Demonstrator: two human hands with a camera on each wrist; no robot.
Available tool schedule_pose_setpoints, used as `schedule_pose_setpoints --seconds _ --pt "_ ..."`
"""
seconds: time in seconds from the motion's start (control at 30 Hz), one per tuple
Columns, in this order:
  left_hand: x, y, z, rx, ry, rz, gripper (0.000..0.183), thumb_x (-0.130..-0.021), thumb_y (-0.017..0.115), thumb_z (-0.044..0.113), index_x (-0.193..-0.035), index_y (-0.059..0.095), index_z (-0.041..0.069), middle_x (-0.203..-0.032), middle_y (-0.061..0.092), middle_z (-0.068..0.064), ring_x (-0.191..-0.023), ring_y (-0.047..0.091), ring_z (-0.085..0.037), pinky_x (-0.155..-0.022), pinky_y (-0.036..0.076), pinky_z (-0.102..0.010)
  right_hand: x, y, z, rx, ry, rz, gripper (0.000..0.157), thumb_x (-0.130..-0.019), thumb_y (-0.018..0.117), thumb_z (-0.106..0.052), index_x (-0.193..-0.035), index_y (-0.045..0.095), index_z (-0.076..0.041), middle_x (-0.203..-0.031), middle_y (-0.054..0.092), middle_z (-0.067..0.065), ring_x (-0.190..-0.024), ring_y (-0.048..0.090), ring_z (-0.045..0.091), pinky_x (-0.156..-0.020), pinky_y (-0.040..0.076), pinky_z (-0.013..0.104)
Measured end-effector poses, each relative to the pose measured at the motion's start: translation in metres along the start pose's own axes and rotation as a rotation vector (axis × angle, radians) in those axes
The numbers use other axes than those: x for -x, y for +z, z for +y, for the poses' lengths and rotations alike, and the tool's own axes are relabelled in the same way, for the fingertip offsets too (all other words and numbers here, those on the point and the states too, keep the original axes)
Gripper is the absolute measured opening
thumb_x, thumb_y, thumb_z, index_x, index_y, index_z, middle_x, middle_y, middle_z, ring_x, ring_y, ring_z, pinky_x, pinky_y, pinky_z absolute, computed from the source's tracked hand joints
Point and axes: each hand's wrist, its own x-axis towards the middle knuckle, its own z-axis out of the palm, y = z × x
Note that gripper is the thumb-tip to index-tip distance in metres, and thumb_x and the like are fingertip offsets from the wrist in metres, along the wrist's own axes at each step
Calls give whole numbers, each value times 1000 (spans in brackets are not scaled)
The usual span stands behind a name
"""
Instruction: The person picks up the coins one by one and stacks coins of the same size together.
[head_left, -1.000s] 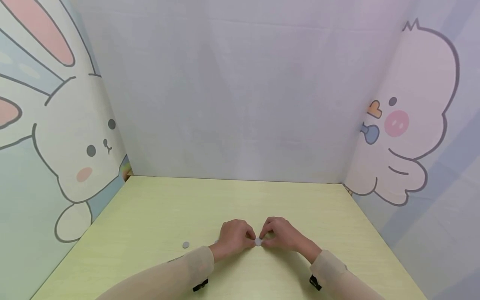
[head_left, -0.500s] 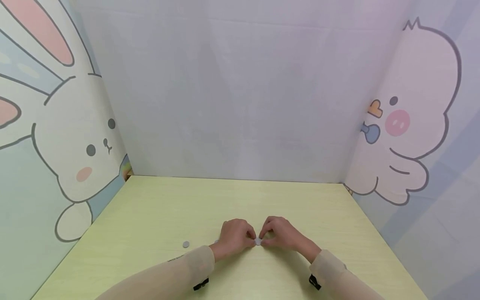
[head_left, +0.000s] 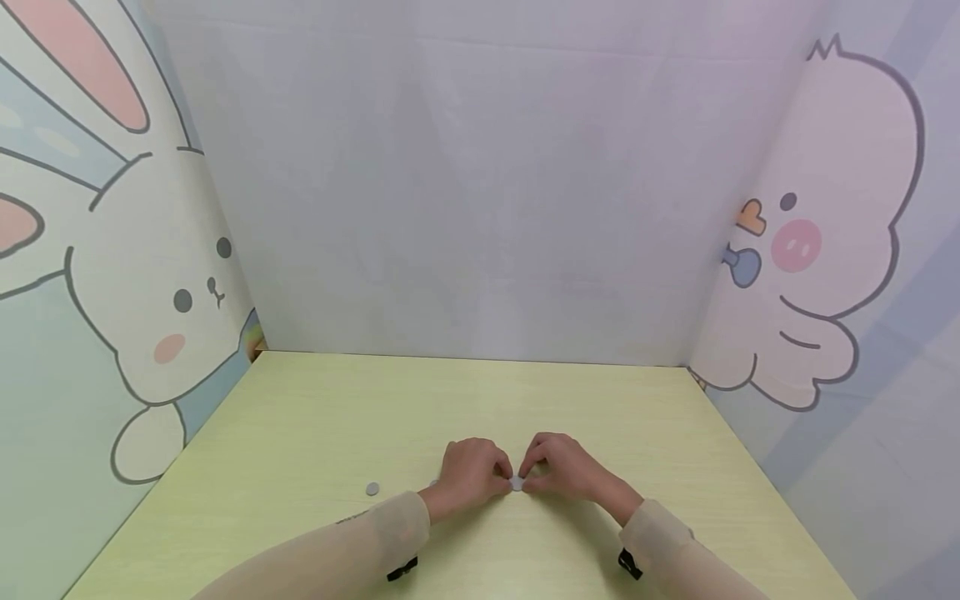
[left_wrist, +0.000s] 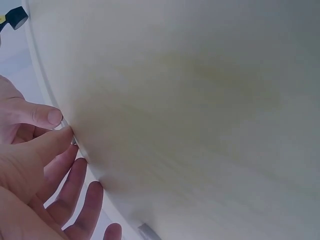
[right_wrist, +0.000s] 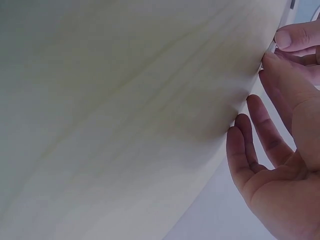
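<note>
Between the fingertips of both hands, a small grey coin-like disc (head_left: 517,483) is at the table surface in the head view. My left hand (head_left: 471,468) pinches its left side with thumb and forefinger, and my right hand (head_left: 566,467) does the same on the right. Only a thin edge of the disc (left_wrist: 74,140) shows in the left wrist view. Another such disc (head_left: 372,489) lies flat farther left, apart from the hands. A third disc (head_left: 433,483) is mostly hidden behind the left hand.
The pale yellow table (head_left: 480,400) stretches out in front of the hands. A plain light cloth (head_left: 480,183) hangs behind it. Cloths with a printed rabbit (head_left: 150,292) and a printed chick (head_left: 832,183) stand at the left and right sides.
</note>
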Motion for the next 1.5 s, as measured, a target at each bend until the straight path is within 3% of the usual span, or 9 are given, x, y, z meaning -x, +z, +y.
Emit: schedule_pose_setpoints --seconds 0.27,0.73,1.17,1.5 --pt "1 -1 0 3 29 24 8 -82 90 23 -79 84 26 -78 74 18 -73 58 2 -66 42 -26 0 1 2 -5 6 -2 7 -87 90 -18 -89 85 -21 -92 68 -13 -90 64 8 -82 52 28" --pt "3 -9 5 15 15 4 7 -83 90 21 -80 84 24 -79 75 15 -75 60 -1 -68 44 -28 0 0 0 -11 11 0 6 -86 90 -16 -88 85 -19 -92 69 -11 -91 64 10 -83 54 29" --pt "1 -1 1 -4 26 30 8 -82 90 24 -79 82 27 -79 74 18 -75 60 1 -68 43 -28 1 -2 0 -4 24 -8 7 -86 90 -17 -88 84 -20 -93 69 -11 -92 65 10 -84 54 30" --pt "4 -12 7 5 26 -6 7 -84 90 22 -83 83 23 -82 75 14 -77 62 -2 -69 44 -29 2 -1 2 -13 35 -1 8 -86 90 -16 -89 84 -20 -94 69 -12 -91 64 10 -83 52 29"
